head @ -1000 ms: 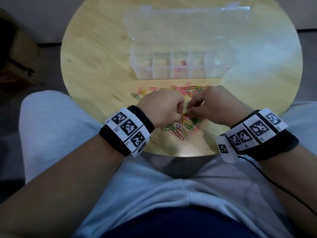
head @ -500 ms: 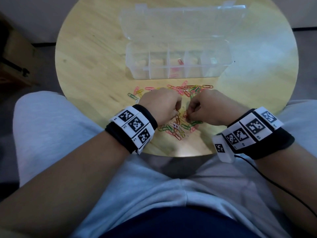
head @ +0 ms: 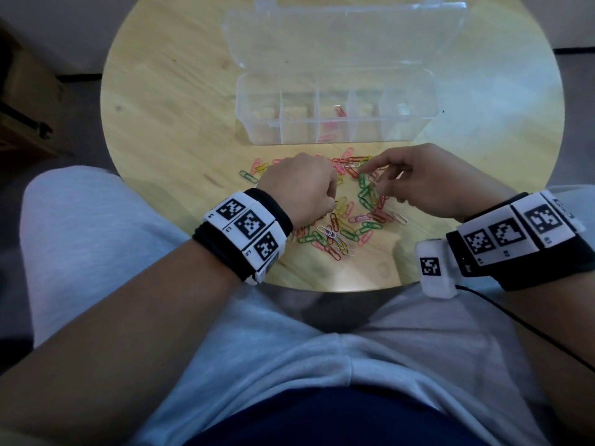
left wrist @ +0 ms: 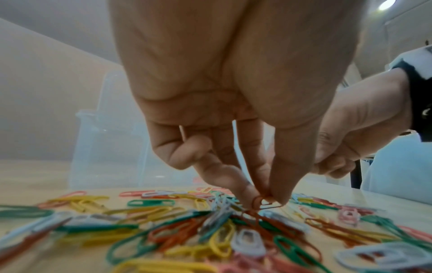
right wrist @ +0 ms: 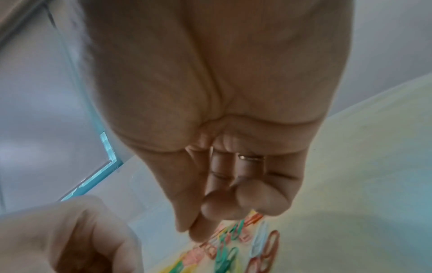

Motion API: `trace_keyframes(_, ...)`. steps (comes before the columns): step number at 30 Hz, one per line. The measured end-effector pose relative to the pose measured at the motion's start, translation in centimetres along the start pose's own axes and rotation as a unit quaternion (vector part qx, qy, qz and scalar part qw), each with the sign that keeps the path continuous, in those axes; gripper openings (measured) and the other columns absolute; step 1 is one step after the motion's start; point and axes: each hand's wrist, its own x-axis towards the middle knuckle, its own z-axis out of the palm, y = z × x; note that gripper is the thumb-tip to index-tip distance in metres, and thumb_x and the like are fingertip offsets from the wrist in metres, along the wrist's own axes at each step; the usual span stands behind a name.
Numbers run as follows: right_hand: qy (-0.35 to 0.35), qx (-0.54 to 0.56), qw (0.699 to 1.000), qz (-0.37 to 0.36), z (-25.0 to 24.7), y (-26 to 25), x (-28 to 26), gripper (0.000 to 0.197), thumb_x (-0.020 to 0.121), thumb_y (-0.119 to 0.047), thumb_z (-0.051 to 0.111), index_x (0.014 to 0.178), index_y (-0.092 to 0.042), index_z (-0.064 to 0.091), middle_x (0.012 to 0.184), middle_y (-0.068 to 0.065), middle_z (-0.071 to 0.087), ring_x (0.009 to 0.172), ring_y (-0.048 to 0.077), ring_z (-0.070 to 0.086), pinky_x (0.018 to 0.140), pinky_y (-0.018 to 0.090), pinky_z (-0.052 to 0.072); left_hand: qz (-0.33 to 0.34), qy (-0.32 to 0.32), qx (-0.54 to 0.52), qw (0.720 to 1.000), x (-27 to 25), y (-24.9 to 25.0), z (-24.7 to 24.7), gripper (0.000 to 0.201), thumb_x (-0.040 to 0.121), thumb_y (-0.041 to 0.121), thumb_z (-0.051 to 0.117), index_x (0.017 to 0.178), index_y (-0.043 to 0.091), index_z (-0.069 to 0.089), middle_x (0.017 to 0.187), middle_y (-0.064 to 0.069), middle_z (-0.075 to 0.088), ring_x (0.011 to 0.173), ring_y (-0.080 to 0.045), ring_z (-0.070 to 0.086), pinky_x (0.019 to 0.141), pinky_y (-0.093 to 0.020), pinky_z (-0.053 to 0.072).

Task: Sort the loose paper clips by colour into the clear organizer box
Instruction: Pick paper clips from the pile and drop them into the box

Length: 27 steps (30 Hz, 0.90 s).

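Several loose paper clips (head: 347, 220) in red, green, yellow, pink and white lie in a pile on the round wooden table (head: 167, 123). Behind them stands the clear organizer box (head: 257, 123), lid open, with pink clips (head: 339, 111) in its middle compartment. My left hand (head: 331, 194) is curled over the pile; in the left wrist view its thumb and forefinger (left wrist: 264, 199) pinch a red clip (left wrist: 258, 202). My right hand (head: 373, 177) reaches with loosely stretched fingers over the pile's far part. The right wrist view is blurred and shows no clip between its fingertips (right wrist: 194, 234).
The box's open lid (head: 344, 37) lies flat behind it. The table's near edge (head: 322, 286) sits right above my lap in grey cloth. A dark wooden piece of furniture (head: 25, 107) stands left of the table. A black cable (head: 515, 320) runs from my right wrist.
My hands were close together over the pile, both curled. The right hand has since moved apart to the right and forward and stretched its fingers. The left hand stays curled.
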Motion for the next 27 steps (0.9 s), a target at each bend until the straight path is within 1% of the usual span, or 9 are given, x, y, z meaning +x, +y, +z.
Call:
trace_keyframes(2,0.007,0.024,0.999,0.021,-0.2,0.1,0.1,0.028,0.091,-0.005,0.060,0.096,-0.030,0.073,0.069,-0.005,0.054,0.056,0.011,0.050,0.061,0.026,0.043,0.002,0.015,-0.019,1.000,0.1,-0.2,-0.3,0.007,0.081,0.025,0.065,0.082,0.022,0.072,0.084,0.003,0.069,0.082,-0.019,0.063,0.066,-0.028,0.044)
trace_keyframes(5,0.008,0.067,0.995,0.074,-0.7,0.0,0.1,0.028,0.090,0.000,0.051,0.081,-0.016,0.072,0.061,0.003,0.049,0.057,0.019,0.045,0.056,0.030,0.041,0.006,0.026,-0.052,0.998,0.2,-0.4,-0.6,0.005,0.080,0.021,0.066,0.082,0.019,0.070,0.083,0.003,0.069,0.082,-0.017,0.062,0.070,-0.028,0.047)
trace_keyframes(10,0.022,0.151,0.980,0.129,-1.3,-0.2,-0.3,0.026,0.084,-0.002,0.039,0.063,-0.004,0.055,0.059,0.009,0.041,0.052,0.021,0.036,0.049,0.029,0.029,0.018,0.027,-0.116,0.993,0.1,-0.5,-1.0,0.026,0.083,0.014,0.060,0.105,0.017,0.072,0.082,0.005,0.067,0.078,-0.011,0.058,0.074,-0.023,0.045)
trace_keyframes(14,0.011,0.172,0.977,0.123,-1.1,-0.5,-0.5,0.025,0.081,-0.003,0.040,0.064,-0.001,0.058,0.060,0.015,0.053,0.050,0.023,0.044,0.049,0.029,0.035,0.014,0.029,-0.128,0.991,0.1,-0.3,-1.0,0.018,0.086,0.012,0.050,0.074,0.010,0.064,0.070,0.001,0.061,0.071,-0.017,0.052,0.060,-0.026,0.038)
trace_keyframes(17,-0.004,0.181,0.977,0.114,-0.9,-0.7,-0.4,0.027,0.084,-0.007,0.042,0.067,-0.002,0.062,0.058,0.010,0.052,0.052,0.022,0.043,0.049,0.029,0.034,0.013,-0.002,-0.147,0.989,-0.1,-0.1,-1.2,0.026,0.088,0.013,0.041,0.066,0.002,0.049,0.062,-0.009,0.047,0.065,-0.025,0.041,0.057,-0.036,0.027)
trace_keyframes(19,0.003,0.146,0.984,0.106,-0.8,-0.7,-0.2,0.030,0.087,-0.013,0.045,0.067,-0.008,0.067,0.054,0.000,0.047,0.054,0.019,0.037,0.050,0.029,0.029,0.023,-0.013,-0.141,0.990,-0.4,0.1,-1.1,0.030,0.084,0.024,0.039,0.066,0.002,0.049,0.064,-0.011,0.051,0.063,-0.027,0.043,0.057,-0.038,0.033)
trace_keyframes(22,0.024,0.000,0.996,0.082,-0.6,-0.4,0.0,0.019,0.088,-0.018,0.060,0.076,-0.021,0.075,0.052,-0.011,0.053,0.053,0.007,0.045,0.052,0.025,0.032,0.027,-0.014,-0.046,0.998,-0.6,0.2,-0.8,0.018,0.084,0.033,0.054,0.080,0.017,0.062,0.069,0.006,0.056,0.071,-0.021,0.053,0.057,-0.034,0.038)
trace_keyframes(23,0.018,-0.031,0.996,0.076,-0.5,-0.2,0.1,0.015,0.086,-0.017,0.064,0.080,-0.024,0.075,0.050,-0.010,0.052,0.046,0.002,0.044,0.051,0.023,0.032,0.028,-0.014,-0.018,0.999,-0.7,0.2,-0.6,0.011,0.083,0.033,0.059,0.085,0.023,0.062,0.070,0.010,0.053,0.074,-0.018,0.052,0.059,-0.032,0.036)
trace_keyframes(27,-0.002,-0.087,0.994,0.062,-0.5,0.1,0.1,0.017,0.080,-0.012,0.074,0.087,-0.028,0.076,0.050,-0.003,0.042,0.037,0.005,0.039,0.048,0.024,0.029,0.031,-0.028,0.039,0.998,-0.6,0.2,0.3,0.014,0.083,0.036,0.066,0.095,0.032,0.064,0.083,0.011,0.052,0.080,-0.016,0.048,0.067,-0.029,0.036)
